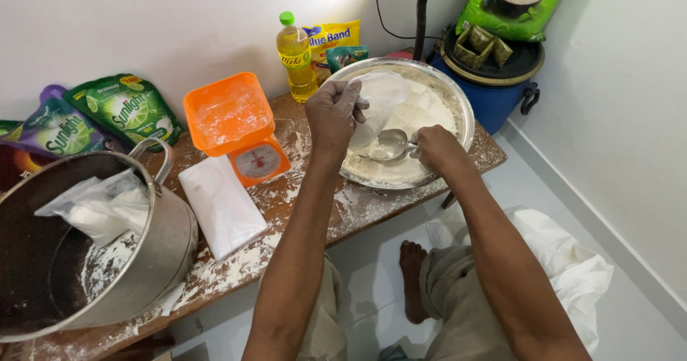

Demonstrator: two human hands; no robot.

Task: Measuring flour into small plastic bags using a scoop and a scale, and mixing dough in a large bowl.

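Fingers of the left hand (333, 114) are pinched together on the rim of a thin clear plastic bag (379, 100), holding its mouth open above a wide shallow steel basin of white flour (458, 100); fingers of the right hand (436, 148) are clamped round the handle of a large steel spoon (390, 145). The spoon's long axis runs nearly level, handle toward the right hand and bowl pointing toward the left hand, so the bowl lies just below and beside the bag's hanging body, near it; whether the two touch cannot be told. The bag mouth sits above and slightly beyond the spoon bowl, on the wall side of the basin. The right hand is the nearer to the flour surface; the left is raised over it. Basin and hands occupy the right end of a flour-dusted wooden bench (372, 211). To the left stand an orange kitchen scale with an orange tray (240, 128), a flat white packet (222, 203) and a large steel pot holding filled bags (107, 239); a yellow oil bottle (295, 57) stands behind the basin.
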